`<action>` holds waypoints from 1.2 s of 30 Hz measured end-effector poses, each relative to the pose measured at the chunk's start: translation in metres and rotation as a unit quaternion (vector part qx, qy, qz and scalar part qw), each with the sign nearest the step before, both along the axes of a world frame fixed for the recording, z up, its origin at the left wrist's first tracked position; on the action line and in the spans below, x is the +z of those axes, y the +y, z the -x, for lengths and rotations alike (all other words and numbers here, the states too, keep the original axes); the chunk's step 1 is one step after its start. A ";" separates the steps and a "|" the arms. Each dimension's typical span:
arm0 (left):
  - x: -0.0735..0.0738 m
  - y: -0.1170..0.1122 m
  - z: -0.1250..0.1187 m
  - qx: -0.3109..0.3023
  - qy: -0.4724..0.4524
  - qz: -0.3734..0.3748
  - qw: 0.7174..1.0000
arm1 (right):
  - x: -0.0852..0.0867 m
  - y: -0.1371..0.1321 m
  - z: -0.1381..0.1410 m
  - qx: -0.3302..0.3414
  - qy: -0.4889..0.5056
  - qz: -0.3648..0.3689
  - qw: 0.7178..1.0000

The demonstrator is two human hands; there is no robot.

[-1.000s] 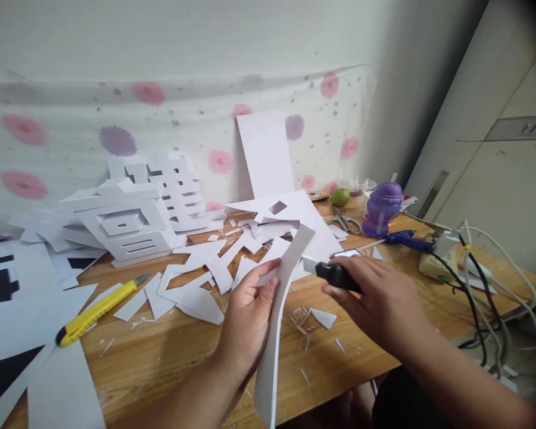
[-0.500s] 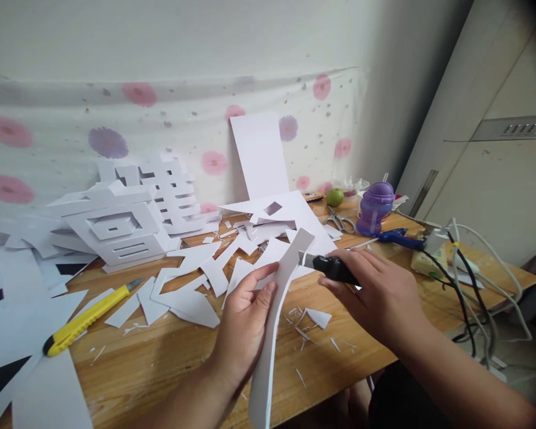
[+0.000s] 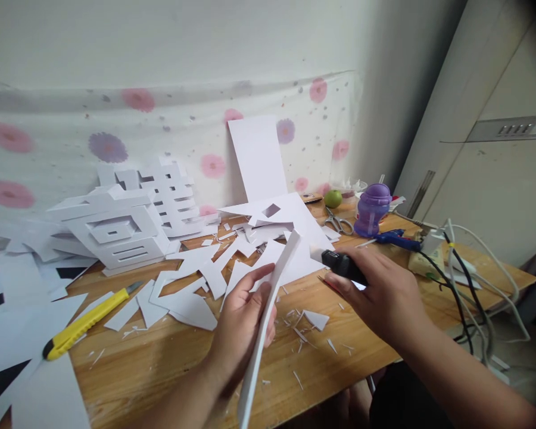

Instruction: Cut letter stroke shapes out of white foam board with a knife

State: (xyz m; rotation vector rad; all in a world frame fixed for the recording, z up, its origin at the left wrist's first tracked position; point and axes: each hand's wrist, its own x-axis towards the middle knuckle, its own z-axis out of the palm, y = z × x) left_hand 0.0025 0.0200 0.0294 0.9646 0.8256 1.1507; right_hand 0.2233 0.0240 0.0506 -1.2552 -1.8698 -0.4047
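Note:
My left hand (image 3: pixel 245 310) is closed round a long, slightly bent strip of white foam board (image 3: pixel 268 319), held edge-on above the table. In my right hand (image 3: pixel 379 292) is a utility knife with a black handle (image 3: pixel 343 264); its blade is blurred and points toward the strip, a gap apart from it. Small white shavings (image 3: pixel 301 333) and a triangular offcut (image 3: pixel 316 320) lie on the wood below. Farther back, many white offcuts (image 3: pixel 192 301) are scattered.
On the left lies a yellow utility knife (image 3: pixel 92 320). White cut-out characters (image 3: pixel 120 229) stand by the wall. Scissors (image 3: pixel 339 222), a green fruit (image 3: pixel 333 198), a purple bottle (image 3: pixel 372 210), a blue-handled tool (image 3: pixel 397 238) and cables (image 3: pixel 469 298) occupy the right side.
The knife has moved off the strip's edge to the right, leaving a gap. The strip has turned more edge-on, its top tipping left. More shavings lie on the table.

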 end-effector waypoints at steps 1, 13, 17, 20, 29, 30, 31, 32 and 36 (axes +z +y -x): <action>0.001 0.000 0.000 -0.006 -0.019 0.004 1.000 | -0.001 0.000 0.001 0.007 0.020 0.013 1.000; -0.019 0.007 0.006 -0.273 -0.239 -0.014 0.932 | -0.006 0.008 0.008 0.156 0.346 0.285 0.880; -0.011 -0.002 -0.002 -0.313 -0.224 -0.006 0.923 | -0.004 0.006 0.014 0.209 0.308 0.356 0.857; -0.004 -0.011 -0.005 -0.344 -0.189 0.002 0.920 | 0.000 -0.002 0.017 0.241 0.301 0.364 0.848; 0.055 -0.023 0.015 -0.049 0.172 -0.188 0.966 | 0.002 -0.016 0.011 0.316 0.278 0.418 0.805; 0.062 -0.022 0.015 -0.025 0.170 -0.201 0.964 | 0.001 -0.018 0.011 0.320 0.264 0.425 0.804; 0.067 -0.021 0.015 -0.011 0.168 -0.207 0.964 | -0.001 -0.019 0.011 0.323 0.251 0.429 0.805; 0.071 -0.020 0.015 -0.004 0.169 -0.213 0.962 | -0.002 -0.021 0.011 0.327 0.240 0.433 0.805; 0.080 -0.020 0.012 -0.007 0.186 -0.220 0.958 | -0.004 -0.027 0.014 0.354 0.223 0.445 0.792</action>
